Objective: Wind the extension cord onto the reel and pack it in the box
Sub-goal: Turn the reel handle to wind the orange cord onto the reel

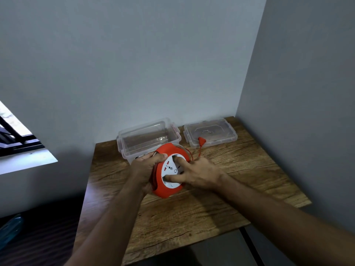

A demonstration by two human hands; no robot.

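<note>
A round red reel (166,191) with a white socket face is held upright above the wooden table (192,212). My left hand (146,166) grips its left rim. My right hand (199,172) presses its fingers into the recesses of the white face. A short length of red cord (199,151) runs from the reel's right side up to a red plug (201,140), which lies against the lid. The clear plastic box (123,148) stands open just behind the reel.
The box's clear lid (210,134) lies flat at the back right of the table. Grey walls close in behind and to the right. The table's left edge drops to a dark floor; a window sits at far left.
</note>
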